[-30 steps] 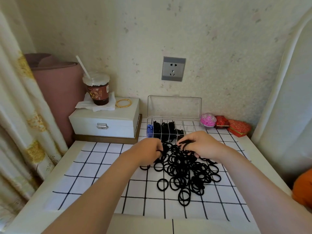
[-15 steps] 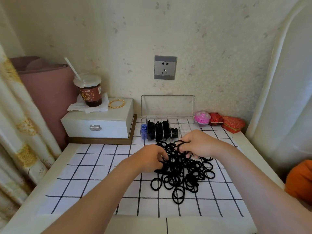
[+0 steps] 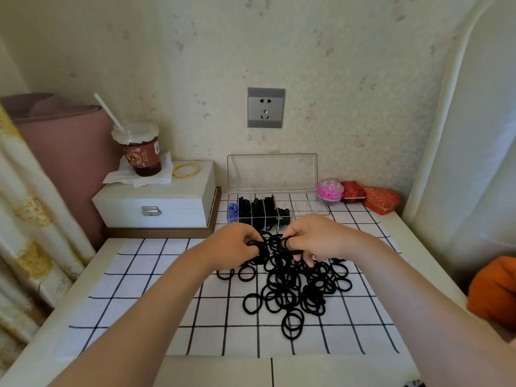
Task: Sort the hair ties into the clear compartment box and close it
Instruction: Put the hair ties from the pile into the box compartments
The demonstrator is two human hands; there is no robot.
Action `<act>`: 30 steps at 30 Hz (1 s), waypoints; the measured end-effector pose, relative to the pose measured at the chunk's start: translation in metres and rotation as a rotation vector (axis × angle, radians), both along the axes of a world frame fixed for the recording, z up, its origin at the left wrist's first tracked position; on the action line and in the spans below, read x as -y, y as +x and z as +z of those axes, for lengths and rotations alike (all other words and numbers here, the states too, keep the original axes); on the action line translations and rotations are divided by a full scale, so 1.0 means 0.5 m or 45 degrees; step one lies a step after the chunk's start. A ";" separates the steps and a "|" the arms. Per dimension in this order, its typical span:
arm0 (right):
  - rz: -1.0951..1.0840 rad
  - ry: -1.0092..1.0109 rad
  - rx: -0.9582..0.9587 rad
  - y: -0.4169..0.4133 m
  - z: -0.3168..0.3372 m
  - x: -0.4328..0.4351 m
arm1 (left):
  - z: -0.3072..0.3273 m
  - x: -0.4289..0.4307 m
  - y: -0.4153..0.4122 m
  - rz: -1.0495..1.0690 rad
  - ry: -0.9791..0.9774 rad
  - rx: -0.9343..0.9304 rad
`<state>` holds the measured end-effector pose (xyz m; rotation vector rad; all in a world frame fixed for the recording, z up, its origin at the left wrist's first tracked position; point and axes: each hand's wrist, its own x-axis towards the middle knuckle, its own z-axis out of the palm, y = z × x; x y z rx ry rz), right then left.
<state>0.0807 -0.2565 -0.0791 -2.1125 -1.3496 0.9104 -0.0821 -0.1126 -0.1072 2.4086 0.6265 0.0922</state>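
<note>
- black hair ties [image 3: 293,289] lie in a loose heap on the checked mat [image 3: 156,303], directly under both grips and spreading from there toward the person. the left hand [image 3: 237,245] curls round a small bunch, and the right hand [image 3: 315,238] pinches a loop or two at its fingertips.
- the loops overlap, so lifting the pinched ones could drag neighbours up, and those could drop short of the box.
- the clear compartment box [image 3: 307,205] sits just beyond the grips with its lid [image 3: 272,173] standing upright. the compartments beyond the left grip look packed, and those beyond the right grip look bare.
- pushing more into a packed compartment could make ties spring out — and a bulge there could stop the lid from shutting.
- a sweeping wrist could scatter the heap outward from the grips, toward the mat's edge.
</note>
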 end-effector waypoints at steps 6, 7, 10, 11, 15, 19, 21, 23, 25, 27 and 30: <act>0.241 -0.305 0.275 -0.021 -0.013 -0.007 | 0.005 -0.020 -0.019 0.059 -0.053 -0.104; 0.238 -0.348 0.350 -0.024 -0.018 -0.010 | 0.005 -0.019 -0.020 0.055 -0.065 -0.118; 0.251 -0.389 0.620 -0.042 -0.026 -0.019 | 0.006 -0.014 -0.020 0.067 -0.097 -0.124; 0.268 -0.375 0.661 -0.047 -0.026 -0.022 | 0.006 -0.014 -0.019 0.079 -0.111 -0.118; 0.291 -0.349 0.705 -0.051 -0.027 -0.029 | 0.006 -0.013 -0.019 0.116 -0.219 -0.081; 0.176 -0.184 0.588 -0.030 -0.029 -0.026 | 0.003 -0.012 -0.021 0.168 -0.238 -0.063; 0.067 -0.039 0.411 -0.015 -0.021 -0.022 | 0.001 -0.009 -0.018 0.225 -0.238 -0.024; -0.032 0.084 0.215 -0.005 -0.010 -0.015 | 0.000 -0.003 -0.013 0.294 -0.237 0.032; -0.068 0.152 0.028 -0.003 0.000 -0.006 | -0.004 0.003 -0.007 0.358 -0.244 0.104; -0.073 0.170 -0.203 -0.010 0.007 -0.001 | -0.007 0.010 0.000 0.408 -0.264 0.173; -0.031 0.156 -0.601 -0.022 0.008 -0.001 | -0.005 0.022 0.012 0.424 -0.391 0.243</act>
